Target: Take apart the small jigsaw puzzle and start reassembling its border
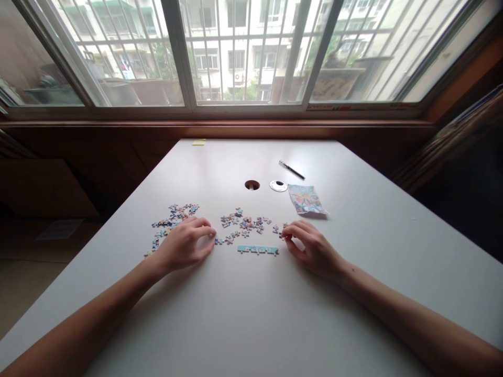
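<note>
My left hand (186, 243) rests over the left side of the table, thumb and index finger curled together in a pinch. A small jigsaw piece (218, 241) is right beside those fingertips; whether it is gripped I cannot make out. Across from it, my right hand (310, 246) pinches at the edge of a jigsaw piece (280, 235), partly covered by the fingers. Between the hands lies a joined strip of puzzle pieces (258, 250) with a light blue top edge. Behind the strip, loose jigsaw pieces (247, 223) are scattered.
More loose pieces (183, 211) lie beyond my left hand. A colourful printed sheet (307, 200) lies at the right, with a black pen (292, 169) behind it. The white table (251, 314) has a round hole (252, 185) and a metal cover (279, 186) beside it.
</note>
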Tool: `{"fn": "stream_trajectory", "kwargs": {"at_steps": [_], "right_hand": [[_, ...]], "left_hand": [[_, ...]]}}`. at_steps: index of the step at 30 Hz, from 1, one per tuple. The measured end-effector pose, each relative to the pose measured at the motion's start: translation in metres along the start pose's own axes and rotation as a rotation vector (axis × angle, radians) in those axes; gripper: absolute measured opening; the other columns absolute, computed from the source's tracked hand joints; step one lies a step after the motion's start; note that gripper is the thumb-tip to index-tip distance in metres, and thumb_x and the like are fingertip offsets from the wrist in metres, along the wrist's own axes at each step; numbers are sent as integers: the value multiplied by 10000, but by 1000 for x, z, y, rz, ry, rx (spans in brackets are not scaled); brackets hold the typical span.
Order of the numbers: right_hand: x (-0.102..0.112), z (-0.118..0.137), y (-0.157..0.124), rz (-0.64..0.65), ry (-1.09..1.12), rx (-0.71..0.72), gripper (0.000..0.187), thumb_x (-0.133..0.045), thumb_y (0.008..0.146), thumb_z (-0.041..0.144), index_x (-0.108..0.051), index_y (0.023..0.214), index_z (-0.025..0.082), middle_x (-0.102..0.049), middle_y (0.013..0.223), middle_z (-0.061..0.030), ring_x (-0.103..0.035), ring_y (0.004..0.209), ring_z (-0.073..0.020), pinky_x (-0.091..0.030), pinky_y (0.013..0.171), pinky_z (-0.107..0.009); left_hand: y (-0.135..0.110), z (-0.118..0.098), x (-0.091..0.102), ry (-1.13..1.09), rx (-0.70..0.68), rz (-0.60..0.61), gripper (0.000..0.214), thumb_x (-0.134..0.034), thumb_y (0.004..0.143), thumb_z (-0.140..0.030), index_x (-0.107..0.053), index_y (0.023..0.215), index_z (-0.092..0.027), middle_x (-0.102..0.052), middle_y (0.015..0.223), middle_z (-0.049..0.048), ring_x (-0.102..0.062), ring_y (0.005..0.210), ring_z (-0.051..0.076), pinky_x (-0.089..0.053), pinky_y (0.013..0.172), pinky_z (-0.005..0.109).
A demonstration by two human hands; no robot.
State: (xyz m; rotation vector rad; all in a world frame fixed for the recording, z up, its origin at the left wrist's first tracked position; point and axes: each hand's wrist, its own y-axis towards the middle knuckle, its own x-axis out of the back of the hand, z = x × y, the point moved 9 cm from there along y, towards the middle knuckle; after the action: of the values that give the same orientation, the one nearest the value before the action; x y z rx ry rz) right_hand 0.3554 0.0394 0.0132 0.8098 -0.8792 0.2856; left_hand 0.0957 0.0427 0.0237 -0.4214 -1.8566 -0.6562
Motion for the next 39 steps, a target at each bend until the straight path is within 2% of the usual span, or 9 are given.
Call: {"fn": "stream_trajectory", "kwargs": {"at_steps": [6,10,13,16,19,22,26,32,39], "right_hand": [[-2,2,0,12,-11,5,157,-523,893,84,-571,959,218,-630,892,-56,-572,843,-220,-483,785,-391],[-1,2,0,18,-5,-1,148,-514,903,90,-568,959,216,-626,893,-58,-572,841,-217,-482,781,-389],[-3,-1,-2,20,-2,-8,150,-514,904,93,-570,969,216,-625,902,-61,-574,843,-218,-485,785,-392],[-3,-3,-3,13,-11,-3,155,-517,902,94,-575,974,218,-624,908,-62,-575,844,-221,-486,788,-397],[-3,-1,-3,7,-24,17,157,-525,900,94,-579,981,218,-625,912,-65,-573,857,-226,-487,792,-403],[0,9,-2,-18,-49,66,172,-538,892,85,-580,994,216,-630,917,-67,-565,875,-229,-487,806,-410],[0,38,1,-47,-46,139,201,-546,877,70,-578,1017,211,-627,925,-71,-550,877,-224,-490,806,-409],[-34,75,13,174,-75,193,317,-515,897,126,-556,1205,191,-619,1112,-115,-534,1034,-256,-484,889,-444],[-47,66,13,261,-79,161,453,-544,908,236,-499,1358,211,-572,1304,-126,-462,1200,-289,-440,984,-480]], "left_hand": [[-1,-6,-8,-22,-34,1,113,-603,913,-272,-709,902,-237,-675,972,28,-593,911,192,-474,833,323],[0,-6,-7,-77,-48,20,240,-673,880,-371,-647,734,-183,-652,823,30,-586,790,171,-465,719,284],[0,-6,0,-125,-74,12,99,-647,873,-281,-672,862,-186,-659,895,39,-599,802,163,-483,743,284],[-1,-6,3,-157,-108,24,181,-657,858,-276,-691,1018,-198,-666,948,48,-615,829,165,-499,766,292],[-3,-8,0,-164,-130,39,169,-707,852,-354,-719,931,-205,-672,942,54,-621,864,180,-503,791,312],[-4,-20,-6,-213,-188,71,81,-681,878,-266,-726,922,-215,-676,955,53,-615,914,184,-500,820,310],[-8,-45,-12,-283,-296,149,237,-588,889,-117,-715,1050,-235,-659,1001,57,-597,957,180,-495,828,294],[-13,-63,-18,-343,-351,126,176,-552,955,-169,-716,987,-226,-660,943,58,-586,889,163,-482,799,276],[-12,-62,-27,-358,-309,84,170,-515,947,-119,-657,1003,-193,-648,1007,76,-574,951,175,-486,834,281]]}}
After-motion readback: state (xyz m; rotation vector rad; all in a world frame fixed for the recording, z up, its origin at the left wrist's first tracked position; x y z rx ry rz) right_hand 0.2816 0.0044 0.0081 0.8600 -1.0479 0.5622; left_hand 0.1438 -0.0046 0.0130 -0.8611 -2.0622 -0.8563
